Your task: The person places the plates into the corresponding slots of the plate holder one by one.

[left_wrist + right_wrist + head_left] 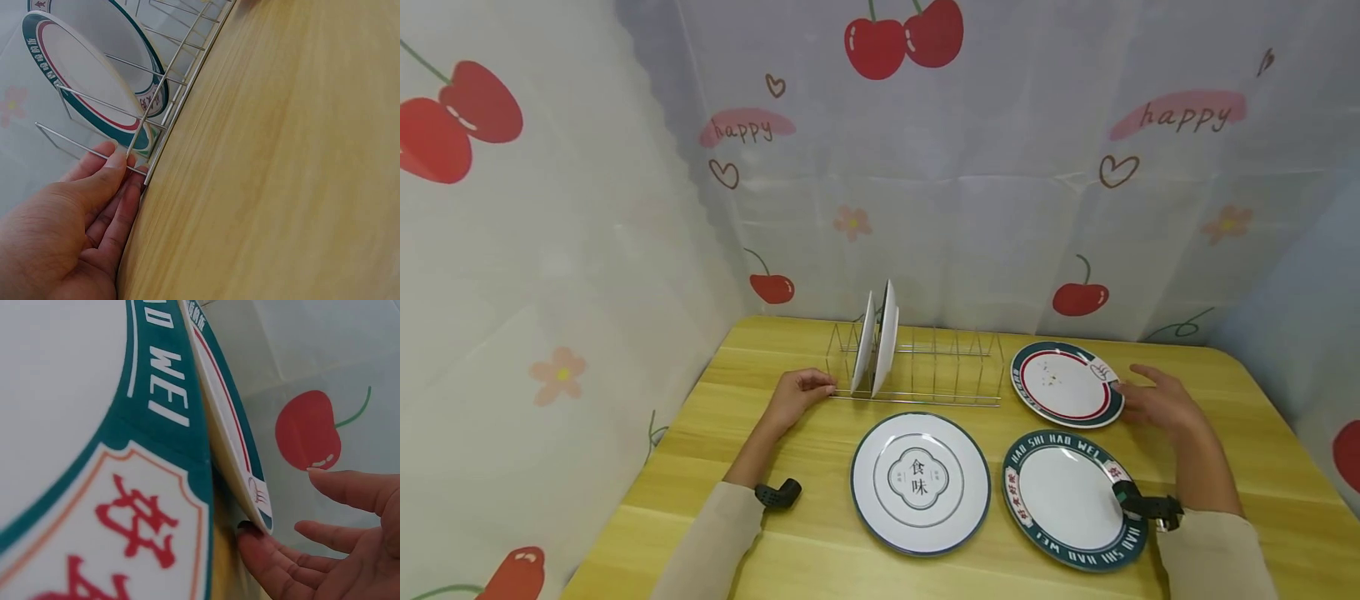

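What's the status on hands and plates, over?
Left hand pinching left end of wire rack. Right hand at right edge of red-ringed plate, thumb clear. Two plates occupy slots left of centre.

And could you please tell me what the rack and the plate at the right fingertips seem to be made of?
The rack: shiny metal, probably steel, judging by its thin silvery wires. The plate: smooth and apparently glazed, likely ceramic given its white body and printed rim, though melamine could look similar.
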`<action>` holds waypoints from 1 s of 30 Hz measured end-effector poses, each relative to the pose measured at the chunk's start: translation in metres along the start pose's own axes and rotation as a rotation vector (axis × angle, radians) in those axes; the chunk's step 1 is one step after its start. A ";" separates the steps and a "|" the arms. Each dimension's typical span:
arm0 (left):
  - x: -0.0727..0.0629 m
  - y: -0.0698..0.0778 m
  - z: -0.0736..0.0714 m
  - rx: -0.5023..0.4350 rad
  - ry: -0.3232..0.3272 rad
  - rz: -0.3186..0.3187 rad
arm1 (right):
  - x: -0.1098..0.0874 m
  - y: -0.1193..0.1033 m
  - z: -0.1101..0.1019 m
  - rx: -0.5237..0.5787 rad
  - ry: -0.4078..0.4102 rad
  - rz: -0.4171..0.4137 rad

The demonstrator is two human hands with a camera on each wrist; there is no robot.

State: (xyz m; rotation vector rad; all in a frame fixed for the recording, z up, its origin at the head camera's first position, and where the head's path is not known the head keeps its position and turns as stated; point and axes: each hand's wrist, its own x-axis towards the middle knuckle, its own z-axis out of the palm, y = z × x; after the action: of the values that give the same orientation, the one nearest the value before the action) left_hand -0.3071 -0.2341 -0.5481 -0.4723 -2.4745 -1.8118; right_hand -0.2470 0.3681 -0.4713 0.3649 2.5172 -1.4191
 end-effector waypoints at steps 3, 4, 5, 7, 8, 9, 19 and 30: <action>0.000 -0.001 0.000 -0.004 -0.005 -0.003 | 0.004 0.004 0.002 -0.009 -0.003 -0.008; 0.001 -0.001 0.001 -0.002 -0.005 -0.004 | 0.005 0.005 0.004 -0.021 0.004 -0.011; 0.000 0.000 0.001 0.000 -0.005 -0.006 | 0.006 0.006 0.005 -0.030 0.013 -0.017; 0.001 0.000 0.001 0.008 -0.003 -0.006 | 0.009 0.007 0.008 -0.044 0.029 -0.022; 0.001 0.000 0.001 0.011 -0.002 -0.006 | 0.010 0.008 0.009 -0.049 0.029 -0.027; 0.001 0.000 0.002 0.011 0.000 -0.007 | 0.010 0.009 0.010 -0.047 0.023 -0.033; 0.001 0.000 0.000 0.007 0.000 -0.007 | -0.002 0.005 -0.003 0.189 -0.157 -0.124; 0.000 0.000 0.000 -0.002 0.002 -0.010 | -0.013 -0.009 -0.020 0.335 -0.185 -0.222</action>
State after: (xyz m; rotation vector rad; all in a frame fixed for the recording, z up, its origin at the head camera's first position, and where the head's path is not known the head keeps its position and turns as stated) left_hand -0.3071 -0.2342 -0.5478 -0.4593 -2.4790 -1.8171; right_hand -0.2391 0.3795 -0.4491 0.0046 2.2272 -1.8714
